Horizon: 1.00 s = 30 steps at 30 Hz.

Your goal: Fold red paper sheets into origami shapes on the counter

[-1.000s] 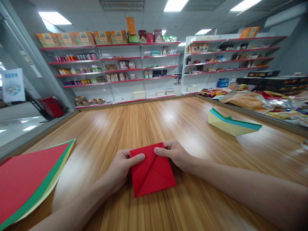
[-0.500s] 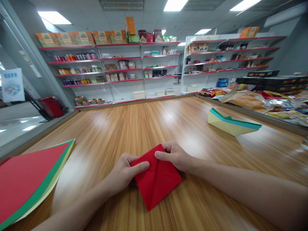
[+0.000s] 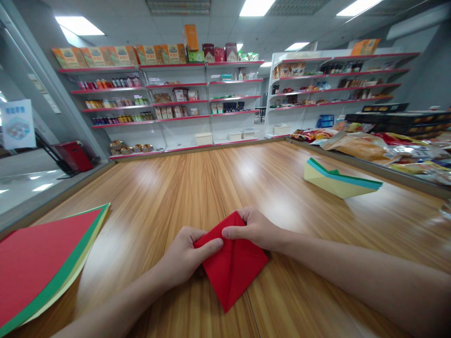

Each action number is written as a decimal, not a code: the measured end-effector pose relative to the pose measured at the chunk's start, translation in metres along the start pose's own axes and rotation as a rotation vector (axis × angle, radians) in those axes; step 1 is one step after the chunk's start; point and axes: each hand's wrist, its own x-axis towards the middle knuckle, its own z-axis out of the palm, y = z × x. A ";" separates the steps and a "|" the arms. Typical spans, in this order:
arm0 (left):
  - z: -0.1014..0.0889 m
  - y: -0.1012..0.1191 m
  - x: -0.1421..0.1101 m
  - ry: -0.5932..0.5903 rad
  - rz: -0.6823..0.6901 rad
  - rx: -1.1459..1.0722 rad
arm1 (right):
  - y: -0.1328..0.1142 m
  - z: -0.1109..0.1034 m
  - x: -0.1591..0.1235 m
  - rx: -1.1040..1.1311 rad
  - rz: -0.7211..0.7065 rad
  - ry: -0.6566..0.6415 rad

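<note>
Red folded paper square (image 3: 243,270): turned counter-clockwise since the earlier frame, so one corner now points toward us and its crease runs nearly upright instead of slanting; we have it between our left hand (image 3: 185,256) and our right hand (image 3: 259,230), at the near middle of the wood-grain tabletop (image 3: 169,192) (whether it touches the wood, we cannot tell).

Left hand grip: closed narrowly on the left corner of the square, our thumb flat on top, our other fingers mostly hidden underneath.

Right hand grip: pinching near the top corner, our thumb lying across the crease, our other fingers tucked behind the paper.

Paper boat: we see the folded boat (image 3: 338,183) standing upright to the right, well apart from our right hand, its hull pale yellow under bands of blue and green.

Loose sheets: a stack of colored paper (image 3: 42,258) lies to our left, red uppermost, with green and pale yellow edges showing below.

Beyond the tabletop: snack packets (image 3: 362,148) heaped on the right near black boxes (image 3: 398,123), and, facing us, white shelving (image 3: 183,129) with orange boxes (image 3: 123,56) along its top.
</note>
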 end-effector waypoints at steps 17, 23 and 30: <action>0.007 0.005 -0.003 0.027 -0.069 0.113 | 0.003 0.001 -0.001 -0.062 -0.085 0.031; 0.009 0.008 -0.004 0.028 0.007 0.235 | 0.005 0.002 0.002 -0.073 -0.118 0.086; 0.013 0.011 -0.006 0.001 0.067 0.245 | 0.009 0.000 0.003 0.057 -0.061 0.047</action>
